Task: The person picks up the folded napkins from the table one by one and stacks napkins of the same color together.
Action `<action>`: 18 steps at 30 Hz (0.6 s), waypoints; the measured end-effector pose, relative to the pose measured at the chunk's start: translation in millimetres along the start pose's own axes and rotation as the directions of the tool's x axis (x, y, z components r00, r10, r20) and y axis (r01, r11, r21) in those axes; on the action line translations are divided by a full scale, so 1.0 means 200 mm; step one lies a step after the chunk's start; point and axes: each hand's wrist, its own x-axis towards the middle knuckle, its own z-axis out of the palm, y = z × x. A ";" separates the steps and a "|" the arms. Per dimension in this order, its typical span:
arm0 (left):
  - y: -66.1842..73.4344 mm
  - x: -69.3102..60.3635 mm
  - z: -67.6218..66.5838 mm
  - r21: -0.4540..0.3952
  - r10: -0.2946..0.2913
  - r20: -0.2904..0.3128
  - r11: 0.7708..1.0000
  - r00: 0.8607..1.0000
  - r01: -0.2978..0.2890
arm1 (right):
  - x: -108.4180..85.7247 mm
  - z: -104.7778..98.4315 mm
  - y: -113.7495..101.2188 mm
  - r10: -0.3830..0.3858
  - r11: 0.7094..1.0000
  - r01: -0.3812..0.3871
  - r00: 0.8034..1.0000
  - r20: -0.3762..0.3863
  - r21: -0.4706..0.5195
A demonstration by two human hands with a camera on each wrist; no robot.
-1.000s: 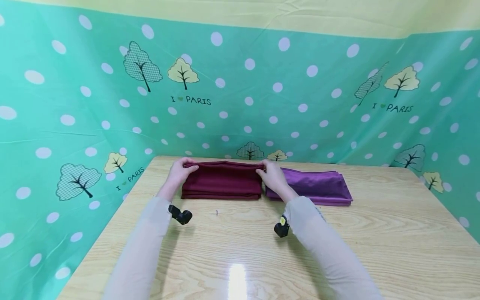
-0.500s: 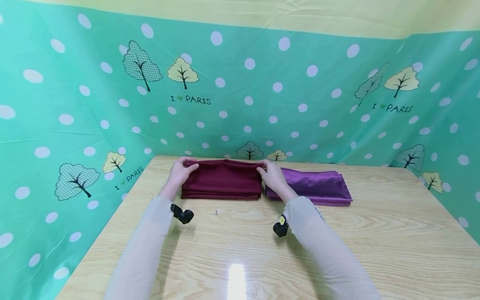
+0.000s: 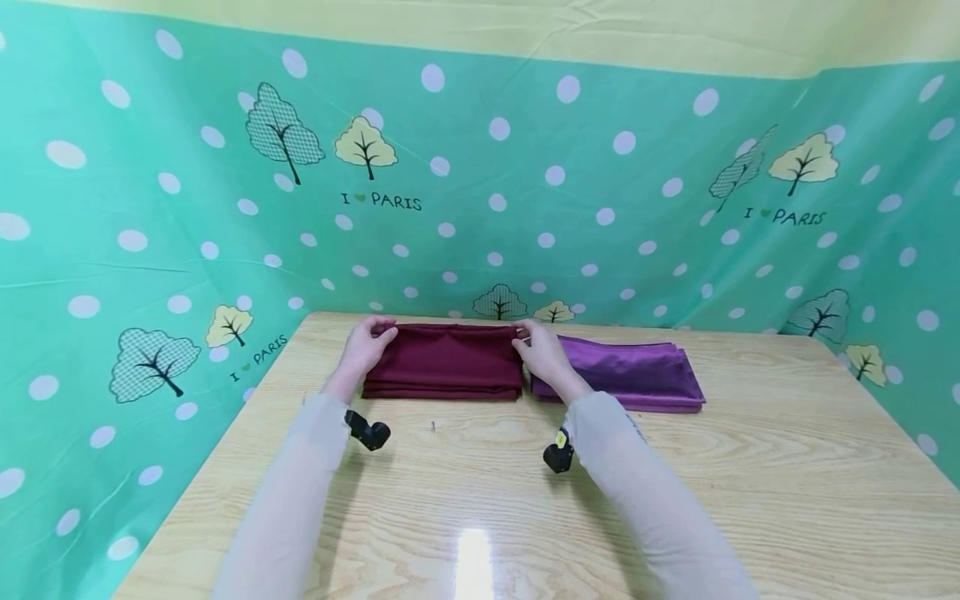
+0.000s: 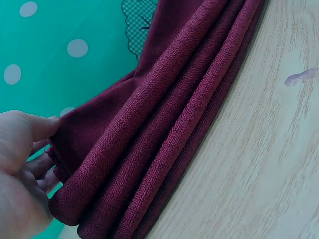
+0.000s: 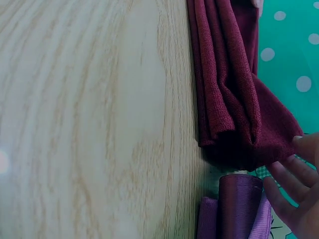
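Observation:
A folded burgundy cloth (image 3: 450, 360) lies near the back of the table, its layers showing as stacked rolls along the front edge in the left wrist view. At its far left corner my left hand (image 3: 362, 348) pinches the top layer between thumb and fingers. My right hand (image 3: 544, 353) pinches the far right corner; in the right wrist view, that corner of the burgundy cloth (image 5: 276, 132) is drawn out toward the thumb and fingers. Close by on the right is a folded purple satiny cloth (image 3: 633, 373), partly behind my right wrist.
The light wood-grain table (image 3: 465, 483) carries a small purple mark (image 4: 300, 76) in front of the burgundy cloth. Behind it hangs a green dotted curtain (image 3: 480, 225) printed with trees. A black wrist camera (image 3: 367, 431) sticks out from the left sleeve, another black camera (image 3: 558, 455) from the right.
The far edge of the burgundy cloth has dropped slightly and looks straighter. Both hands keep their hold at the corners, with the left wrist shifted a little to the right.

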 end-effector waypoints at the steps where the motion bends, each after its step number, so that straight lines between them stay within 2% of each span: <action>1: 0.00 0.00 0.00 0.002 -0.003 0.005 1.000 1.000 0.003 | 0.00 0.00 0.00 0.003 1.000 -0.003 1.000 0.004 0.002; 12: -0.03 -0.01 -0.01 0.033 -0.039 0.033 0.999 0.999 0.038 | -0.02 -0.01 0.03 0.031 0.997 -0.031 1.000 0.002 0.068; 18: -0.05 -0.02 -0.01 0.005 -0.074 0.052 0.997 0.996 0.074 | -0.03 0.00 0.06 0.041 0.995 -0.041 0.999 0.004 0.090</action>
